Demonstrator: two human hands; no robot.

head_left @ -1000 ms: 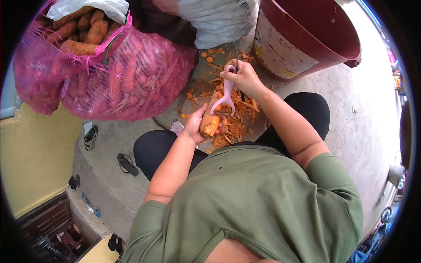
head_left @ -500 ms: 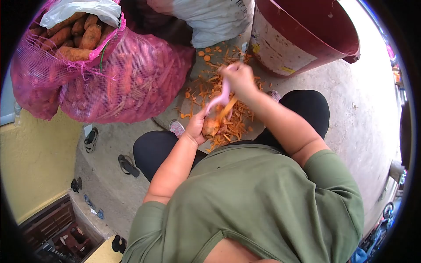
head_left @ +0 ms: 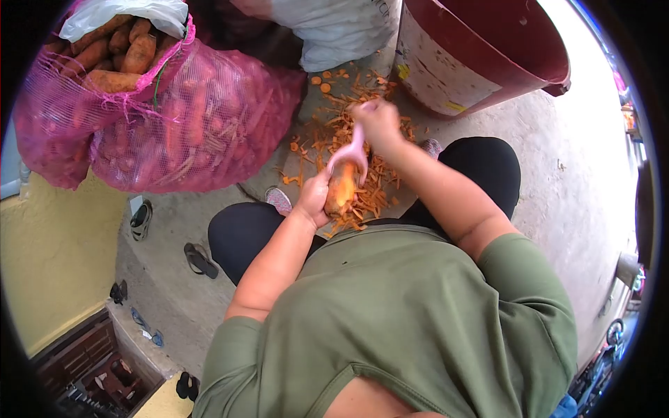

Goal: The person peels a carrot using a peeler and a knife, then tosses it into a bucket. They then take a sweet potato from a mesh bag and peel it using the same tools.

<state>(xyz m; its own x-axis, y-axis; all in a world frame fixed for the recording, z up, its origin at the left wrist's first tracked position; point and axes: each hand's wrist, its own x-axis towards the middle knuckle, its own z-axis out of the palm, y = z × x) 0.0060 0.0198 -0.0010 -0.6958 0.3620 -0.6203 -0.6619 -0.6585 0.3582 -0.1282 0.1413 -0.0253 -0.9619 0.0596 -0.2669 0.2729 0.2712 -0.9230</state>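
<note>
A partly peeled carrot [head_left: 341, 191] is held in my left hand [head_left: 315, 200], its bright orange flesh facing up. My right hand [head_left: 378, 127] grips the handle of a pink Y-shaped peeler [head_left: 356, 148]. The peeler's forked head lies over the far end of the carrot. Motion blurs my right fingers a little. Beneath both hands, orange peelings [head_left: 376, 188] are heaped on the concrete floor between my feet.
At the left stand pink mesh sacks [head_left: 202, 125] full of carrots, with unpeeled carrots [head_left: 115, 52] showing at the open top. A large dark red tub [head_left: 453, 70] is at the upper right, beside a white plastic bag [head_left: 341, 31]. Sandals [head_left: 202, 262] lie to the left.
The peeler's head has turned and now sits over the carrot's far end. The long strip of peel seen hanging near it before no longer shows. My left hand keeps its hold.
</note>
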